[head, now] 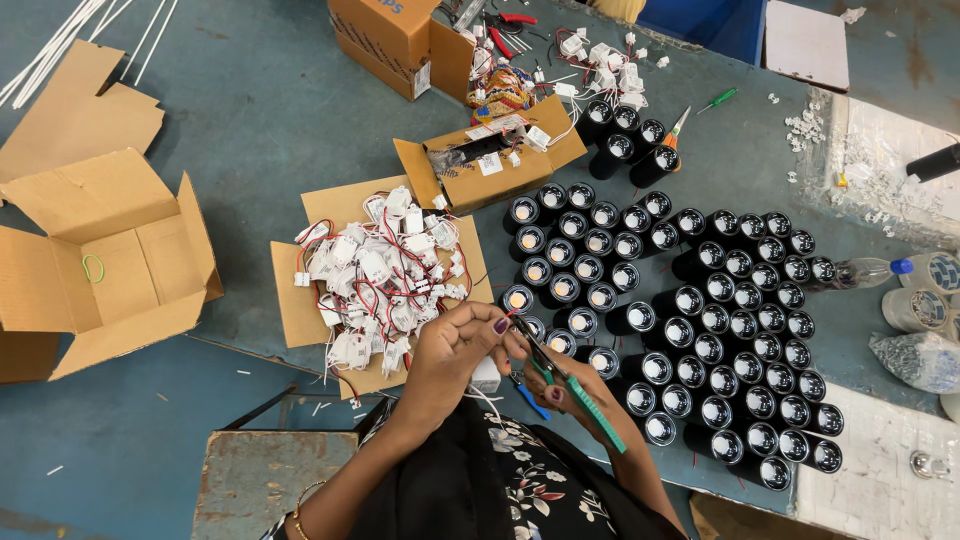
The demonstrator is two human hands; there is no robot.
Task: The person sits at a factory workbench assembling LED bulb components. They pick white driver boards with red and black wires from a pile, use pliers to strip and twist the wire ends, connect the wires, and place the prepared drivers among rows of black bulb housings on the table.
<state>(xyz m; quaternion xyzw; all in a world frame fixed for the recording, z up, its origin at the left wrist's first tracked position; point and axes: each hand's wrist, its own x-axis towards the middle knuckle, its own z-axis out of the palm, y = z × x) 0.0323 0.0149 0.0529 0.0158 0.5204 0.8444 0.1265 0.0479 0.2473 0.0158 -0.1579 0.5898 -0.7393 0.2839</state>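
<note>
My left hand pinches thin wires of a small white driver module just over the table's near edge. My right hand grips a pair of green-handled pliers, whose jaws meet the wires near my left fingertips. A heap of white driver modules with red and white wires lies on a flat cardboard sheet to the left of my hands. Several black cylindrical lamp housings stand upright in rows to the right, some with lit-looking centres.
An open empty cardboard box sits at the left. A small open carton and a taller box stand farther back, with loose connectors, red-handled pliers and a green screwdriver. Bottle, tape rolls and bagged parts lie at right.
</note>
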